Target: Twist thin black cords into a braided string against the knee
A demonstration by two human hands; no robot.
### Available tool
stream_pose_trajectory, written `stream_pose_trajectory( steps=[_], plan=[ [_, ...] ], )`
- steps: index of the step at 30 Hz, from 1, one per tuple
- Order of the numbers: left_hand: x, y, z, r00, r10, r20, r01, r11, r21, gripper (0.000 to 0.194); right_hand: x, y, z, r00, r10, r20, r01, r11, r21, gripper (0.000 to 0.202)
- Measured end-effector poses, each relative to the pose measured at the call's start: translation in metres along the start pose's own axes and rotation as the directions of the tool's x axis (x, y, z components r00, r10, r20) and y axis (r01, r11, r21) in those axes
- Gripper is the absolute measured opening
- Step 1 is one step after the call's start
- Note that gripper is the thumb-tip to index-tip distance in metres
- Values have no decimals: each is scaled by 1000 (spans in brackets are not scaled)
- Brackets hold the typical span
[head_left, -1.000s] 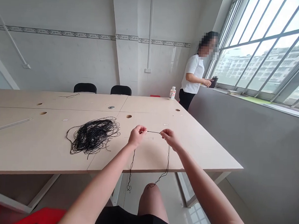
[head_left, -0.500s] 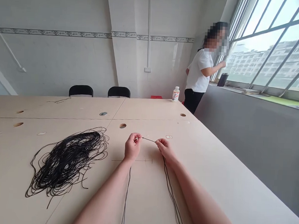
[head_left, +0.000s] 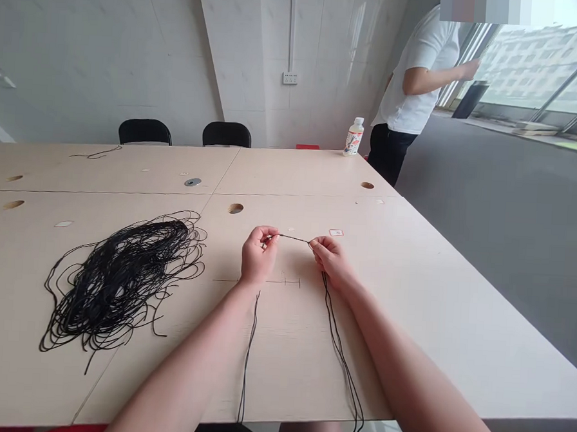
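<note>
A thin black cord (head_left: 294,238) is stretched between my two hands, just above the table. My left hand (head_left: 260,253) pinches it at one end, where a small thickening like a knot shows beside the fingertips. At the other end my right hand (head_left: 332,257) closes on it with thumb and forefinger. Loose strands of the cord hang from both hands toward the table's front edge, and those on the right dangle over it. To the left lies a big tangled bundle of black cord (head_left: 121,278). Pencil-like marks (head_left: 285,282) run along the tabletop below my hands.
The pale table (head_left: 437,327) has several round holes. A white bottle (head_left: 354,137) stands at its far right corner. Two black chairs (head_left: 145,132) are behind it. A person in a white shirt (head_left: 422,68) stands by the window, near a dark flask (head_left: 470,100).
My view has tilted down, so the table's front edge now shows. Both hands keep their pinch on the stretched cord, with little change between them. The person remains at the window.
</note>
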State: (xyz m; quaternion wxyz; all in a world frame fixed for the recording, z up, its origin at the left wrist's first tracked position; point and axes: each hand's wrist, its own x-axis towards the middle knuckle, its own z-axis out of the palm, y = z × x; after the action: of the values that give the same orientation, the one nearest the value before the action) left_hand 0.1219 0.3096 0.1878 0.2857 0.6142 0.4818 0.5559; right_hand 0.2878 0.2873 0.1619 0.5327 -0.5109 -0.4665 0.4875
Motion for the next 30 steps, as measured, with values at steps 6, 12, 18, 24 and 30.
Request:
stream_pose_trajectory(
  steps=[6,12,18,24,30],
  plan=[
    [0,1,0,1000,4,0,-4,1000,-7,7,3,3,0,1000,1,10,-1,1000,0,28],
    [1,2,0,1000,3,7,-3,1000,-22,7,2,2,-1,1000,-5,17,5,1000,0,27],
    [1,1,0,1000,-1,11,1,1000,-22,8,1,1,0,1000,-12,20,12,1000,5,25],
    [1,-2,1,1000,15,10,-14,999,-35,9,3,4,-1,1000,-13,8,13,1000,-11,29],
    [2,-6,1,1000,28,3,-28,998,-62,9,3,4,-1,1000,-1,14,1,1000,13,28]
  ],
)
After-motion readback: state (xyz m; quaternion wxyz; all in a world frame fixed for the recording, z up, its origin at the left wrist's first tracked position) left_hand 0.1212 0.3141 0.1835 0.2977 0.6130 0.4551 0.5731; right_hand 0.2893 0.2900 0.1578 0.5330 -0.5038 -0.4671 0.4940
